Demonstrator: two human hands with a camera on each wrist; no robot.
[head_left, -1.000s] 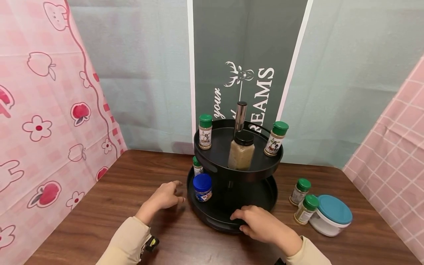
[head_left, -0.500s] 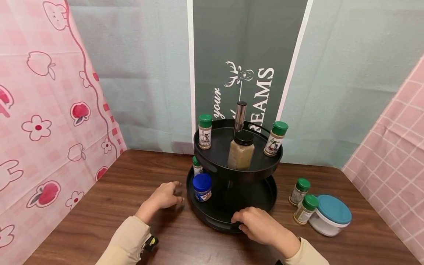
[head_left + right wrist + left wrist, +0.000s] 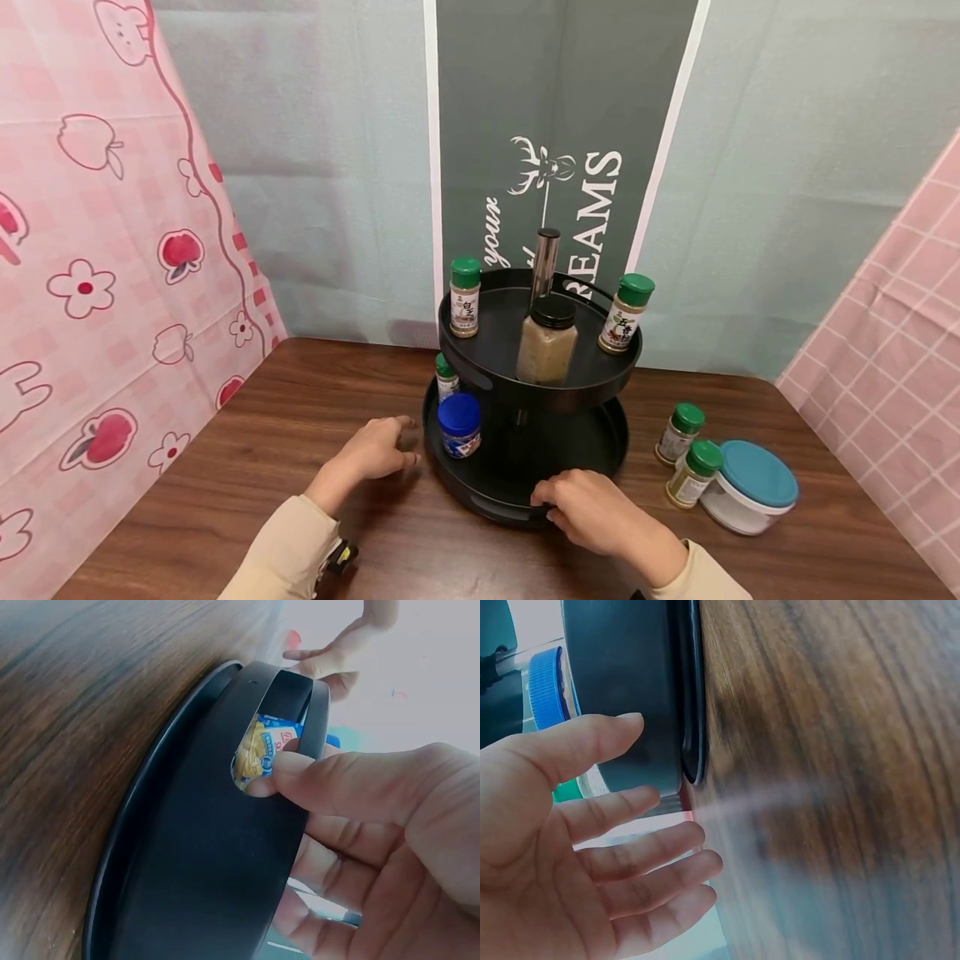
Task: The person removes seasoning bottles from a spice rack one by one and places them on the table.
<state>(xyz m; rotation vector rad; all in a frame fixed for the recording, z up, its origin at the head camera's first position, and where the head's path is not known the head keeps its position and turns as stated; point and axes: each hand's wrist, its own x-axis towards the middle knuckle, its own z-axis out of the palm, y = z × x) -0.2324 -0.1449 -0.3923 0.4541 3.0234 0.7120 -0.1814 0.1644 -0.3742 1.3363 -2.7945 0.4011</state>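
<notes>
A black two-tier spice rack stands on the wooden table. My right hand grips the front rim of its lower tier. In the right wrist view, the thumb lies outside the rim at the handle slot, and the other fingers are behind the wall. My left hand is open beside the lower tier's left side, fingers apart, holding nothing. On the lower tier sit a blue-lidded jar and a partly hidden green-capped spice bottle. The upper tier carries a black-lidded jar and two green-capped bottles.
Right of the rack, two more spice bottles with green caps stand by a round white container with a teal lid. Behind the table hangs a grey-green curtain; pink cloths flank it on both sides.
My right hand has slid slightly rightward along the lower rim. The left hand stays nearly in place, and the rack and its jars look unmoved.
</notes>
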